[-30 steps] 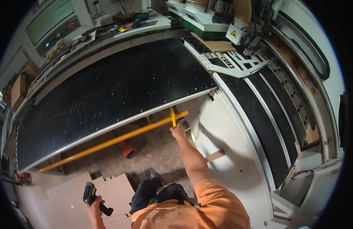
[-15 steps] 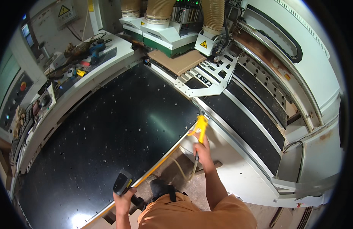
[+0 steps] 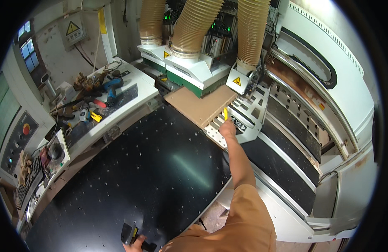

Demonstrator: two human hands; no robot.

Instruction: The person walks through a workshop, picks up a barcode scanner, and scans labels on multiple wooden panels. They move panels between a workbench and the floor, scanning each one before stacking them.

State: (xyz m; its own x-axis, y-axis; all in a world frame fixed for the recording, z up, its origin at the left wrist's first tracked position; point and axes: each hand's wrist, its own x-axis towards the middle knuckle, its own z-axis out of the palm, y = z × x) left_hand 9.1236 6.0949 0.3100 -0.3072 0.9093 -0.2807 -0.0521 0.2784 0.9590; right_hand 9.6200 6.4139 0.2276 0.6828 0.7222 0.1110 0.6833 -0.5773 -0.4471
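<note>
My right hand (image 3: pixel 228 129) is stretched far forward, closed round a yellow air blow gun (image 3: pixel 226 113). The gun is over the white slotted plate (image 3: pixel 256 108), close to the right edge of a flat brown board (image 3: pixel 198 106). I cannot tell whether its nozzle touches anything. Low in the picture, my left hand (image 3: pixel 136 243) grips a dark handheld barcode scanner (image 3: pixel 127 233) above the black table (image 3: pixel 126 185). Part of that hand is cut off by the lower edge. The gun's hose is hidden from view.
A white and green machine head (image 3: pixel 189 75) with ribbed tan hoses (image 3: pixel 198 29) stands behind the board. At the left are a tool-strewn bench (image 3: pixel 131 86) and a control panel (image 3: pixel 22 132). Dark strips between white rails (image 3: pixel 282 157) run along the right.
My right hand has carried the blow gun forward from the black table's near right corner to beside the brown board. The view has leaned forward, and the scanner sits lower in it.
</note>
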